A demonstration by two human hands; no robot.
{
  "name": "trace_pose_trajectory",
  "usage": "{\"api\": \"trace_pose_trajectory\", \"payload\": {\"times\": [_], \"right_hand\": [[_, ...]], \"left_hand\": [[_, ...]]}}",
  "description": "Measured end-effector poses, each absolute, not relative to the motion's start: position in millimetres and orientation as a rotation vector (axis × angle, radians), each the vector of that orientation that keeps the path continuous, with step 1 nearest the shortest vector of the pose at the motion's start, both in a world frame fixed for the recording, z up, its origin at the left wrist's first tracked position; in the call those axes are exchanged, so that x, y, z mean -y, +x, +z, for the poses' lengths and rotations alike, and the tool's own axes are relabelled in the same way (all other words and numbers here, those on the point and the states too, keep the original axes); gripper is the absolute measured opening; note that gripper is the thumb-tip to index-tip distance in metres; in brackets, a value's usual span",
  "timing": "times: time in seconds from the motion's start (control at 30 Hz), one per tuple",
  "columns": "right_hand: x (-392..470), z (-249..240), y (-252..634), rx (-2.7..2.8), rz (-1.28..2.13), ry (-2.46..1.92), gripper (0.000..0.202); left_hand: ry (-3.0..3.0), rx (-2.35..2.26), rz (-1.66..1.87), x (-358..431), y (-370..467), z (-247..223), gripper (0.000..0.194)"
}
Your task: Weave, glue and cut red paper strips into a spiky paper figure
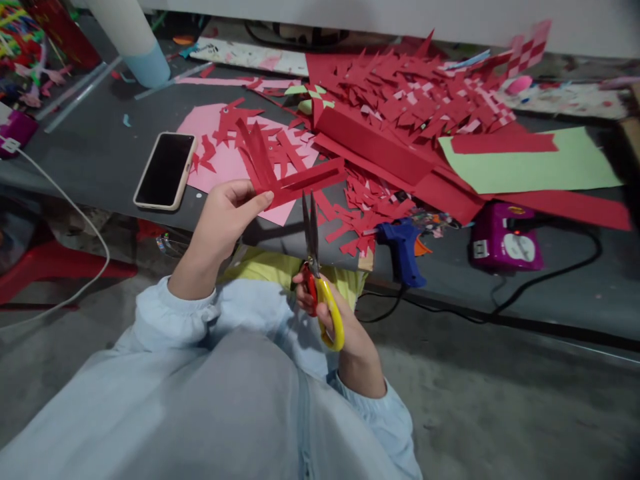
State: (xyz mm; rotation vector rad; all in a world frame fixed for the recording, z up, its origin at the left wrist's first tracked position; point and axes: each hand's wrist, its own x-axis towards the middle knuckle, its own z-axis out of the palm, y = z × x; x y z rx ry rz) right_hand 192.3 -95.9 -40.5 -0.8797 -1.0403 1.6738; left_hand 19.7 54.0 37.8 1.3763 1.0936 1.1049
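Between thumb and fingers, my left hand [227,213] pinches a folded strip of red paper [307,180], which spreads into a V over the table edge. My right hand [330,307] grips a pair of scissors [312,243] with one red and one yellow handle loop. The scissor blades point up and stand slightly apart, their tips just below the right arm of the red paper. Behind the strip lies a pink sheet [207,133] with red paper cut-outs on it. A heap of small red scraps [365,207] lies right of the blades.
A phone [165,171] lies at the left. A blue glue gun [403,250] rests at the table's front edge, near a purple power socket block [505,240] with a black cable. Red paper pieces [400,100], a pale green sheet [530,167] and a white-and-blue bottle [135,47] stand or lie behind.
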Motion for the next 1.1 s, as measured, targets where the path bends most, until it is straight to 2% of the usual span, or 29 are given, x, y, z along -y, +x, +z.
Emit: {"api": "trace_pose_trajectory", "payload": {"times": [0.17,0.43,0.7,1.1], "right_hand": [[97.5,-42.2,193.7,1.084,1.720,-0.869,0.060],[99.6,-43.6,192.8,1.068,1.766,-0.773,0.052],[101.8,-50.1,193.3,1.084,1.772,-0.843,0.063],[100.4,-42.6,192.4,1.093,1.705,-0.964,0.064]], "left_hand": [[1.345,-1.115,1.080,-47.8,23.0,40.3,0.017],[1.305,-1.047,1.065,-41.4,25.8,43.1,0.016],[1.201,-1.017,1.055,-39.6,26.0,45.6,0.015],[1.381,-1.041,1.043,-39.9,22.6,34.9,0.038]]}}
